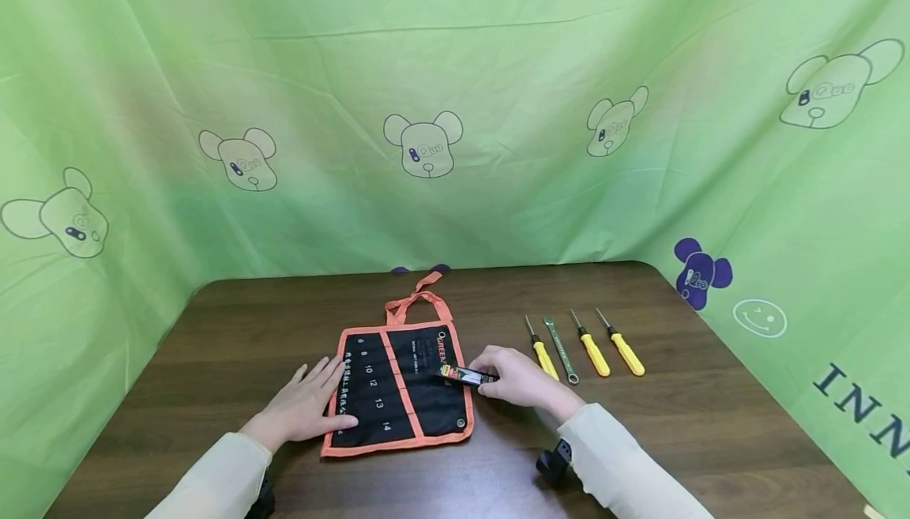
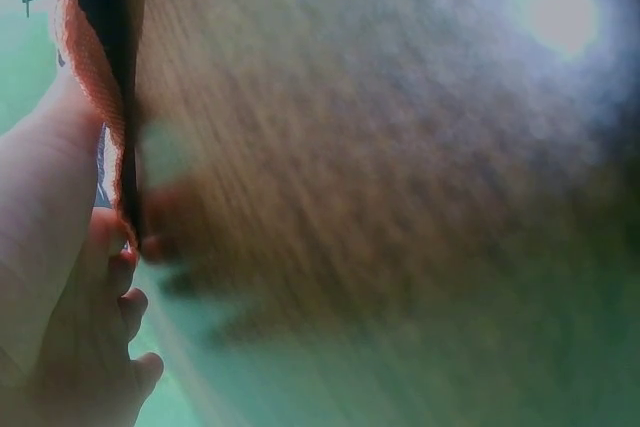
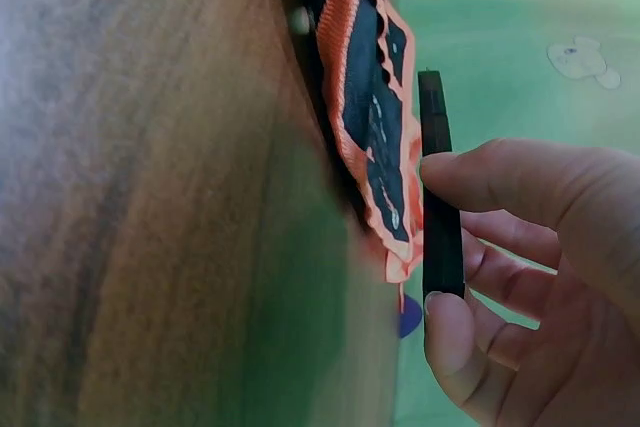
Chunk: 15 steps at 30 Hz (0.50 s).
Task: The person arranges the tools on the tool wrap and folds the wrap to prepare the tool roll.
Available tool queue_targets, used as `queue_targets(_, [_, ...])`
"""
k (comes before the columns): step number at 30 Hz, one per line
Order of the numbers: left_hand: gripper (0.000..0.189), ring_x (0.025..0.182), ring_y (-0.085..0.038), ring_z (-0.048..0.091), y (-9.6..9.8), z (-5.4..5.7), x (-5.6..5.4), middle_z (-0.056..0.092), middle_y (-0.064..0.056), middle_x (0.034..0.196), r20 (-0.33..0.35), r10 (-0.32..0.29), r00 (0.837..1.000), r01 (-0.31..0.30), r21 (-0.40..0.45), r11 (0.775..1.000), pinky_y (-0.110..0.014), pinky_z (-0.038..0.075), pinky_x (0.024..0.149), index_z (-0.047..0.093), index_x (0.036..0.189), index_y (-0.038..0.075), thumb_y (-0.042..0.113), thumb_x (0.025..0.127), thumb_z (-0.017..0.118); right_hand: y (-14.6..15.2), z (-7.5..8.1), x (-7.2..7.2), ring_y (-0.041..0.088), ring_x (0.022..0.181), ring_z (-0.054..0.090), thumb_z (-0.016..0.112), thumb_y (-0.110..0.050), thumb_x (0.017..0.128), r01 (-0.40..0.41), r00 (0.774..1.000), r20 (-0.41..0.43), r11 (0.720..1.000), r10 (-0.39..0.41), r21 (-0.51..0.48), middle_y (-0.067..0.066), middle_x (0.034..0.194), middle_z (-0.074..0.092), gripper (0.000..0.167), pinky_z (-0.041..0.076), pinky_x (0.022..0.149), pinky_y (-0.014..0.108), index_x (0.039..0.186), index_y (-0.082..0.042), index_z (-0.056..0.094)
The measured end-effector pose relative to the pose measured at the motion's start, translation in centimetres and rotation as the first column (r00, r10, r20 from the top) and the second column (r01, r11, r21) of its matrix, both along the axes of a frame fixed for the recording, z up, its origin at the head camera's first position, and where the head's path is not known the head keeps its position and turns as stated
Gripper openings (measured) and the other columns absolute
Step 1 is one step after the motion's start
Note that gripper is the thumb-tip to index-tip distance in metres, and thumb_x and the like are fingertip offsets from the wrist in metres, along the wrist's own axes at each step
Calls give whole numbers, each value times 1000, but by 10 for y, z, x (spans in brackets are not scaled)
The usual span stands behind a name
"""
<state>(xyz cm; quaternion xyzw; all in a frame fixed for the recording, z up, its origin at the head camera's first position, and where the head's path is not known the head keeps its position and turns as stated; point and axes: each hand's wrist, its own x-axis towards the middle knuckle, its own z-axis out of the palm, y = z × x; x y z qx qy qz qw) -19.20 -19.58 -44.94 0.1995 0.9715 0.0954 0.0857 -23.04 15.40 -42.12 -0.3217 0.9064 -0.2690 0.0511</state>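
A black tool pouch with orange trim [image 1: 437,412] lies flat on the table, its left panel printed with sizes from 6 to 14. My left hand [image 1: 310,402] rests on the pouch's left edge, fingers spread and straight. Above the pouch's right panel, my right hand [image 1: 517,377] pinches a slim, flat black case [image 1: 462,375] with a colourful label. In the right wrist view, thumb and fingers grip the case [image 3: 442,237] by its long sides, its thin edge facing the camera. What the case contains is hidden.
Right of the pouch lie three yellow-handled screwdrivers [image 1: 594,355] and a green combination wrench [image 1: 561,351], roughly in a row. Orange straps [image 1: 419,295] stretch from the pouch's top toward the back. A green printed curtain [image 1: 498,211] hangs behind the brown wooden table [image 1: 235,377].
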Motion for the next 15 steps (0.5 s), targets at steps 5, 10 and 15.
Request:
queue_targets(5, [97,134,-35,20,0,0,0,25,-18,147,6,5,1000,-5,-3,1000,-56,16,103,31,141,-2,70,79,49,-2,-3,1,11,69,48,71,-4,76,-43,999,9,999,42,32,-8,82,53,18,40,60,27,93,-9,70])
queue_targets(10, [96,134,-35,20,1,1,0,25,-18,147,3,6,1000,-6,-6,1000,-56,16,103,31,141,-2,69,79,49,-4,-4,3,10,71,49,71,-4,76,-68,997,24,996,67,63,-9,83,53,19,41,63,26,94,-10,70])
queue_targets(15, [97,134,-35,19,1,1,-1,24,-17,147,5,9,1000,-9,-15,1000,-56,15,103,31,142,-1,70,78,49,-5,-2,5,8,73,49,70,-4,75,-99,995,30,991,97,90,-10,83,53,20,42,65,26,94,-10,70])
